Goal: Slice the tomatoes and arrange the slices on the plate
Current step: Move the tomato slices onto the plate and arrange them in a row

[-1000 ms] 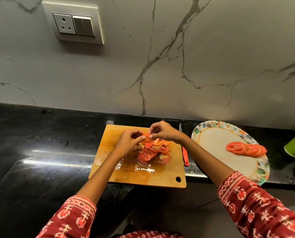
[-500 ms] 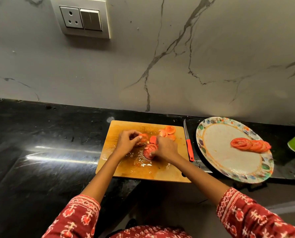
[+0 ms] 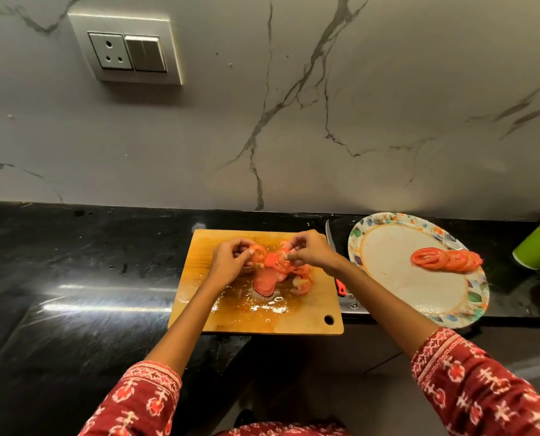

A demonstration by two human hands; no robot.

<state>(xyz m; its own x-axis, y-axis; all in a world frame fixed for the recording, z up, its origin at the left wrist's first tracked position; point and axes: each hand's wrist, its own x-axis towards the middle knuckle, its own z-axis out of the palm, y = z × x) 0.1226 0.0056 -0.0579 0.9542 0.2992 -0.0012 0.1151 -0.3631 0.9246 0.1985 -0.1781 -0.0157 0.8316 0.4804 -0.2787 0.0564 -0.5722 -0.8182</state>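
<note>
On the wet cutting board, both hands' fingers apparently pinch blurred tomato slices.

— Where does the view look from?

— There is one view only, from the person's head, above and behind the wooden cutting board. It faces forward and down, toward the marble wall at the back of the black counter.

— How near is it?

— Near enough that both forearms reach in from the bottom edge, with the left hand and right hand meeting close to centre frame. The lens is wide: the counter's back edge bows slightly, and the plate sits off to the right.
</note>
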